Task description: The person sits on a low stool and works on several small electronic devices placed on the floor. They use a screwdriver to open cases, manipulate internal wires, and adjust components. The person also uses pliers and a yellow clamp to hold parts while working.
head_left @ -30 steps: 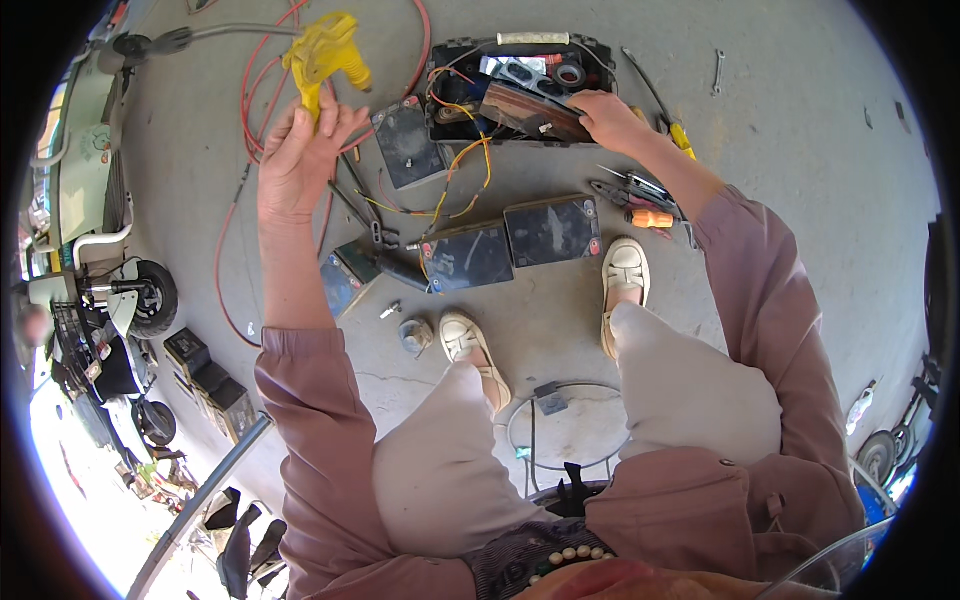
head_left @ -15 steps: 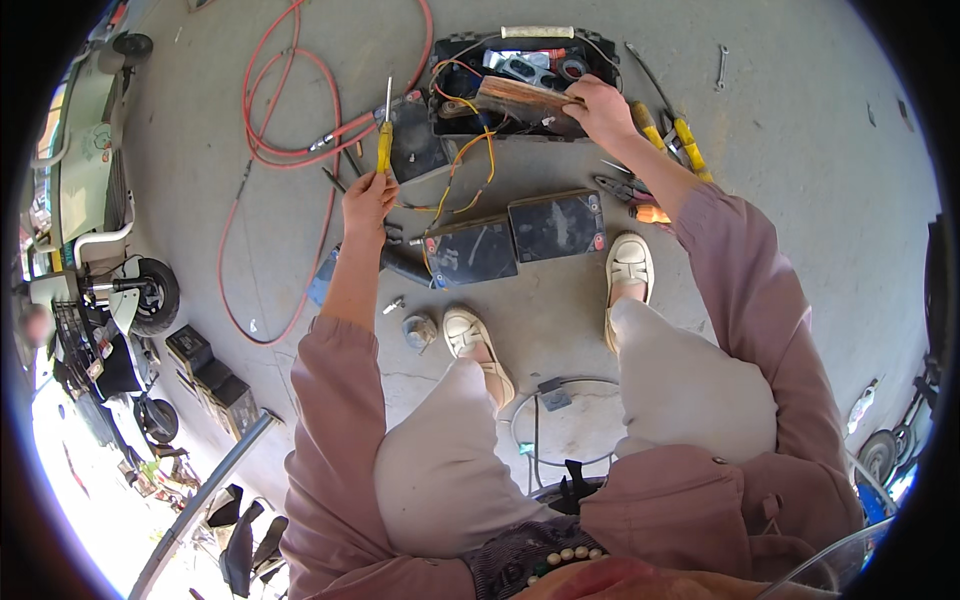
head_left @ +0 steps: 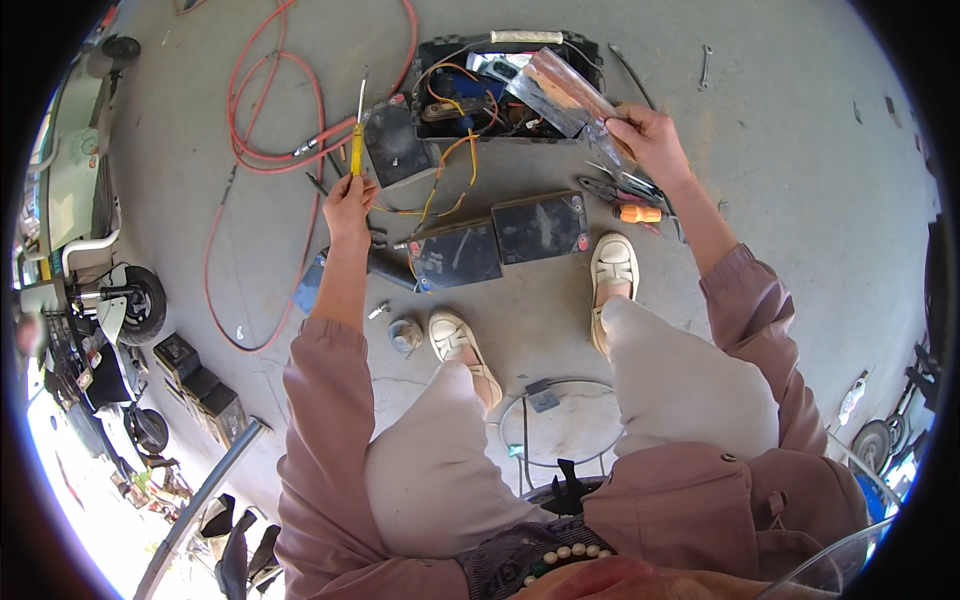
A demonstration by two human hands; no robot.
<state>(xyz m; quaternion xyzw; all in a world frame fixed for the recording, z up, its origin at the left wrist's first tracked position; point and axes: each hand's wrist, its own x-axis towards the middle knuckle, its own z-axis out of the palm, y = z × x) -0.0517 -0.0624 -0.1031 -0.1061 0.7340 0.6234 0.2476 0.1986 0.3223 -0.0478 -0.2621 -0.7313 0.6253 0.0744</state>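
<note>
Gripped in my left hand (head_left: 347, 212) is a screwdriver (head_left: 357, 150) with a yellow handle, its metal shaft pointing away from me. My right hand (head_left: 650, 145) pinches the near corner of a flat brown board-like piece (head_left: 568, 85), which has clear, shiny plastic film along it. The piece is held slantwise over the right part of an open black box (head_left: 425, 55) with a white-wrapped handle (head_left: 526, 37). Yellow and orange wires (head_left: 462, 172) come out of the box. A dark battery (head_left: 396, 145) lies by its left side; two more batteries (head_left: 455, 262) (head_left: 542, 229) stand nearer me.
Red hose (head_left: 208, 240) loops at the left. Pliers (head_left: 605, 190) and an orange-handled tool (head_left: 640, 214) lie below my right hand; a wrench (head_left: 707, 67) is farther off. A small round can (head_left: 405, 336) sits by my left shoe (head_left: 465, 350). Parked scooters line the left.
My right hand has raised the brown piece from the box and tilted it, moving to the right. The screwdriver stays in my left hand. The whole view has shifted slightly.
</note>
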